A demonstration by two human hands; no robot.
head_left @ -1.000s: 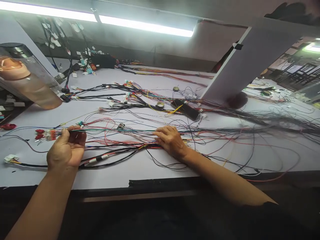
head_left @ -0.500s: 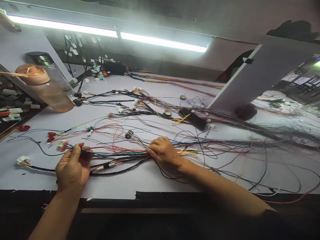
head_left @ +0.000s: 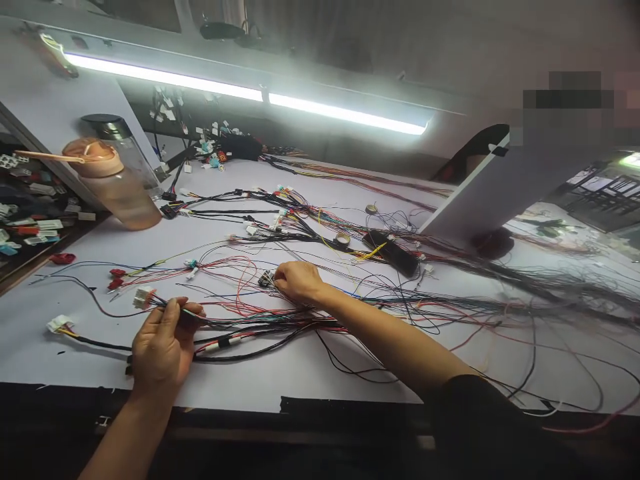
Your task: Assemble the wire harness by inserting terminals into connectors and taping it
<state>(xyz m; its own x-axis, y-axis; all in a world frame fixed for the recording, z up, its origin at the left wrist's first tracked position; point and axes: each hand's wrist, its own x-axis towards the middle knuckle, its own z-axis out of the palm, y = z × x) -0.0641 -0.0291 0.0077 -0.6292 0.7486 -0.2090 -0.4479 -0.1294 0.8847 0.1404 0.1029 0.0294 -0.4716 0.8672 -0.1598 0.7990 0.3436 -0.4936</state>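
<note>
My left hand point(head_left: 163, 343) is closed around a bundle of wires just behind a white connector point(head_left: 144, 298) with orange parts, which sticks out beyond the thumb. Further right, my right hand point(head_left: 299, 283) has its fingers pinched on thin wires at the back of a small black connector point(head_left: 265, 281); the fingertips are partly hidden. Between the hands runs the wire harness point(head_left: 260, 323) in red, black and green strands. A white connector point(head_left: 61, 325) on a black-sleeved branch lies left of my left hand. Red connectors point(head_left: 116, 277) rest above it.
At the back left stand a peach-lidded bottle point(head_left: 117, 190) and a clear bottle point(head_left: 113, 133). A tray of connectors point(head_left: 35, 227) is at the left edge. A tape roll point(head_left: 343, 239) and a black phone point(head_left: 393, 253) lie among other harnesses. A white partition point(head_left: 480, 193) rises at right.
My right hand has left the main bundle and moved up and left to the black connector. My left hand keeps its hold on the wires. The camera view has shifted slightly.
</note>
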